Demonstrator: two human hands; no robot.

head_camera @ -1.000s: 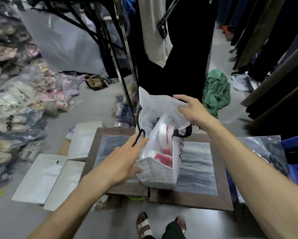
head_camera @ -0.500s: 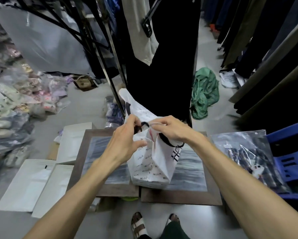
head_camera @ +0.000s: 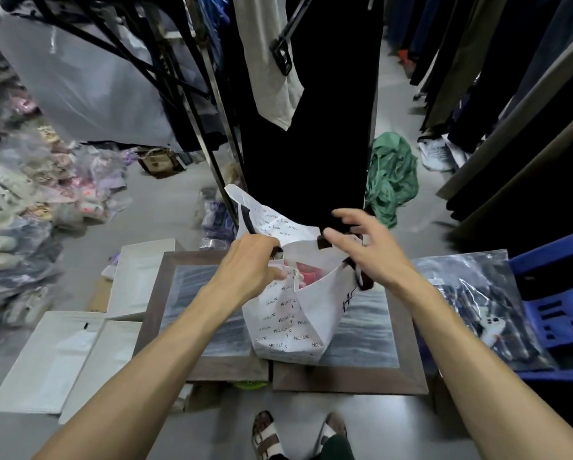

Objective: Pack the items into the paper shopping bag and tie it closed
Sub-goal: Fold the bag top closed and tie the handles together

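Observation:
A white paper shopping bag [head_camera: 291, 323] printed with small black lettering stands on a low framed board [head_camera: 361, 373]. Its mouth gapes and a red and pink item [head_camera: 308, 277] shows inside. My left hand [head_camera: 251, 263] grips the bag's near-left rim together with a black ribbon handle. My right hand [head_camera: 364, 244] hovers over the far-right rim with fingers spread, just above the other black ribbon handle [head_camera: 361, 277]. The bag's back flap sticks up behind my hands.
White flat boxes [head_camera: 79, 346] lie on the floor at left, beside piles of bagged goods [head_camera: 22, 207]. A clear plastic-wrapped item [head_camera: 477, 303] and a blue crate [head_camera: 564, 293] sit at right. Hanging dark clothes [head_camera: 311, 127] and a rack stand right behind the bag. A green cloth [head_camera: 391, 174] lies on the floor.
Half a second ago both hands pinched the bag's top together; now the mouth has opened again, my right hand has let go and lifted to the right, and my left hand keeps its hold.

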